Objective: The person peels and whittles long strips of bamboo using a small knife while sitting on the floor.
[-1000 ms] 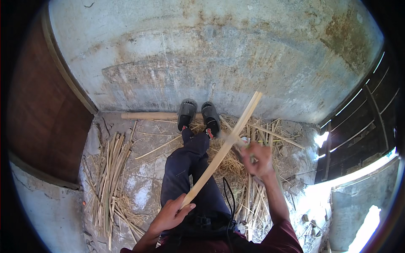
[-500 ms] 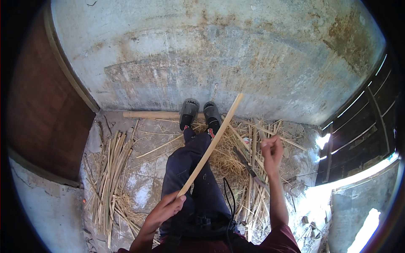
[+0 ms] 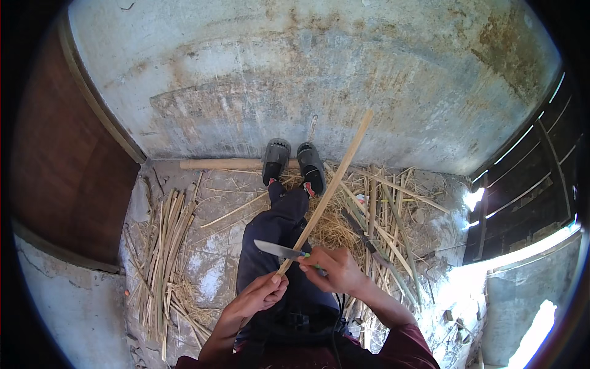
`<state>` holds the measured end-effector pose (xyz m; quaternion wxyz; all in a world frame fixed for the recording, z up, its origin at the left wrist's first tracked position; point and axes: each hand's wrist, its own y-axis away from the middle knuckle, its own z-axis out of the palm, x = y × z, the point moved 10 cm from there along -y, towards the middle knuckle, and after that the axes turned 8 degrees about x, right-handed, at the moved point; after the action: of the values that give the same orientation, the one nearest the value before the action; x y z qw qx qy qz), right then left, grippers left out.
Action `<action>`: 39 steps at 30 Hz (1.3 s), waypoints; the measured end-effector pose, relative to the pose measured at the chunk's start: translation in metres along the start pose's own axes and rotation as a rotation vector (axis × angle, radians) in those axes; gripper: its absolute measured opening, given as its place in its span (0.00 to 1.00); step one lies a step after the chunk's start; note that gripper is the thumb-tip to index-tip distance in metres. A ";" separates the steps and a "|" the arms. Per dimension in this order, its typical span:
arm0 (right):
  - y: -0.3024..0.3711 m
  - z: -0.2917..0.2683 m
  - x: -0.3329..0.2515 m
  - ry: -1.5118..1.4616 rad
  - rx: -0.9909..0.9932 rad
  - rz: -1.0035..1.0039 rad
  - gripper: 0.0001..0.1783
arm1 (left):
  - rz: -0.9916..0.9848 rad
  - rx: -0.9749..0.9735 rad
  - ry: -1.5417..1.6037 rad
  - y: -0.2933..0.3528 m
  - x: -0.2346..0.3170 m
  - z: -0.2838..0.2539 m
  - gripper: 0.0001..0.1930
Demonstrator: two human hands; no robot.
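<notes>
A long pale bamboo strip [image 3: 335, 181] slants up and away to the right over my legs. My left hand [image 3: 261, 295] is closed around its near end. My right hand [image 3: 332, 269] grips a knife [image 3: 278, 249] by a handle with green and blue on it. The knife's blade points left and crosses the strip just above my left hand. Whether the edge touches the strip, I cannot tell. Beneath, my dark trousers [image 3: 270, 237] and grey shoes [image 3: 311, 166] show.
Split bamboo strips [image 3: 166, 246] lie bundled on the left floor. On the right are more strips [image 3: 372, 215], a heap of fine shavings [image 3: 332, 230] and a dark long-bladed tool [image 3: 356, 229]. A bamboo pole [image 3: 221, 164] lies along the stained wall [image 3: 307, 80].
My right hand has come in from the right side to the strip, with the knife now plainly visible. The strip has shifted slightly right. A greenish strip now shows on the right pile.
</notes>
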<state>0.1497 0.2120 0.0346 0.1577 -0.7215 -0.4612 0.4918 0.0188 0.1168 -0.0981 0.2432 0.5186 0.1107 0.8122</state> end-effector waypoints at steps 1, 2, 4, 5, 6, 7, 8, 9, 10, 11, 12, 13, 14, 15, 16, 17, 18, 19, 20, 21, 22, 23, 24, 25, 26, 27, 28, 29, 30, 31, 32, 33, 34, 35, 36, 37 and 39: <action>0.000 0.004 -0.004 -0.010 -0.026 0.005 0.11 | 0.010 -0.007 0.000 -0.001 0.001 0.001 0.21; 0.001 0.008 -0.008 -0.019 -0.052 0.009 0.11 | 0.008 -0.002 0.001 -0.001 0.001 0.002 0.21; 0.003 0.009 -0.012 -0.002 -0.047 0.012 0.11 | 0.020 0.011 0.019 -0.001 0.004 0.004 0.20; 0.004 0.008 -0.012 0.019 -0.040 0.015 0.11 | 0.020 0.013 0.020 -0.001 0.006 0.007 0.20; 0.006 0.009 -0.012 0.017 -0.042 0.014 0.11 | 0.074 0.057 -0.068 -0.001 0.015 0.008 0.19; 0.008 0.009 -0.011 0.034 -0.046 0.040 0.10 | 0.128 0.102 -0.156 0.000 0.021 0.007 0.19; 0.009 0.010 -0.009 0.051 -0.049 0.065 0.10 | 0.128 0.103 -0.155 0.000 0.020 0.006 0.19; 0.009 0.010 -0.010 0.049 -0.051 0.064 0.10 | 0.259 0.142 -0.303 0.001 0.029 0.004 0.18; 0.009 0.009 -0.011 0.032 -0.042 0.069 0.10 | 0.390 0.179 -0.450 0.004 0.040 0.006 0.17; 0.009 0.008 -0.011 0.014 -0.034 0.073 0.11 | 0.390 0.180 -0.449 0.005 0.040 0.007 0.17; 0.010 0.009 -0.012 0.014 -0.035 0.073 0.11 | 0.430 0.219 -0.530 0.007 0.045 0.008 0.15; 0.011 0.009 -0.011 -0.004 -0.025 0.076 0.11 | 0.468 0.258 -0.611 0.009 0.052 0.010 0.14; 0.012 0.008 -0.011 -0.022 -0.014 0.078 0.11 | 0.467 0.259 -0.611 0.010 0.055 0.013 0.14; 0.012 0.008 -0.012 -0.022 -0.015 0.078 0.11 | 0.474 0.282 -0.652 0.012 0.060 0.016 0.13; 0.012 0.008 -0.015 -0.021 -0.027 0.078 0.11 | 0.481 0.308 -0.694 0.013 0.063 0.018 0.14; 0.011 0.009 -0.016 -0.019 -0.038 0.078 0.11 | 0.481 0.310 -0.695 0.013 0.063 0.019 0.14; 0.011 0.009 -0.016 -0.021 -0.039 0.077 0.11 | 0.515 0.332 -0.707 0.015 0.066 0.020 0.14; 0.012 0.009 -0.018 -0.017 -0.034 0.065 0.11 | 0.550 0.351 -0.719 0.017 0.069 0.021 0.14; 0.012 0.008 -0.019 -0.013 -0.029 0.053 0.11 | 0.550 0.349 -0.718 0.016 0.068 0.021 0.14; 0.012 0.007 -0.019 -0.011 -0.029 0.054 0.11 | 0.562 0.350 -0.728 0.015 0.067 0.021 0.14; 0.012 0.005 -0.019 0.024 -0.025 0.049 0.10 | 0.573 0.356 -0.739 0.016 0.067 0.021 0.14; 0.012 0.003 -0.018 0.058 -0.022 0.043 0.10 | 0.572 0.358 -0.741 0.017 0.067 0.020 0.14; 0.012 0.001 -0.016 0.056 -0.022 0.043 0.10 | 0.544 0.357 -0.767 0.016 0.065 0.019 0.14; 0.012 -0.009 -0.009 0.066 0.051 0.087 0.10 | 0.517 0.356 -0.791 0.016 0.062 0.017 0.14; 0.013 -0.017 -0.002 0.077 0.123 0.132 0.10 | 0.516 0.359 -0.789 0.016 0.062 0.015 0.14; 0.016 -0.019 0.005 0.021 0.185 0.151 0.11 | 0.491 0.343 -0.767 0.014 0.059 0.013 0.13; 0.017 -0.020 0.003 0.022 0.184 0.151 0.11 | 0.468 0.323 -0.746 0.012 0.058 0.012 0.13; 0.018 -0.015 -0.004 0.025 0.121 0.101 0.11 | 0.468 0.323 -0.745 0.012 0.060 0.013 0.13; 0.019 -0.010 -0.012 0.028 0.057 0.051 0.10 | 0.470 0.307 -0.725 0.011 0.061 0.014 0.12; 0.020 -0.008 -0.015 0.028 0.057 0.052 0.10 | 0.471 0.289 -0.705 0.011 0.061 0.017 0.11; 0.021 0.001 -0.024 0.023 0.008 0.006 0.11 | 0.470 0.289 -0.705 0.009 0.057 0.016 0.11; 0.022 0.009 -0.031 0.018 -0.040 -0.040 0.12 | 0.544 0.282 -0.684 0.009 0.057 0.017 0.10; 0.022 0.011 -0.032 0.017 -0.040 -0.039 0.12 | 0.619 0.275 -0.663 0.010 0.060 0.019 0.09; 0.023 0.012 -0.031 0.036 -0.025 -0.030 0.12 | 0.618 0.274 -0.664 0.010 0.059 0.020 0.09; 0.023 0.012 -0.029 0.056 -0.010 -0.021 0.12 | 0.602 0.297 -0.692 0.010 0.059 0.018 0.09; 0.024 0.012 -0.029 0.055 -0.009 -0.021 0.12 | 0.585 0.322 -0.719 0.010 0.059 0.017 0.09; 0.024 0.012 -0.030 0.101 0.000 -0.042 0.12 | 0.595 0.318 -0.741 0.011 0.059 0.017 0.09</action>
<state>0.1493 0.1723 0.0293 0.1913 -0.7355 -0.4678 0.4512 0.0105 0.1367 -0.0395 -0.0581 0.8119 -0.0136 0.5807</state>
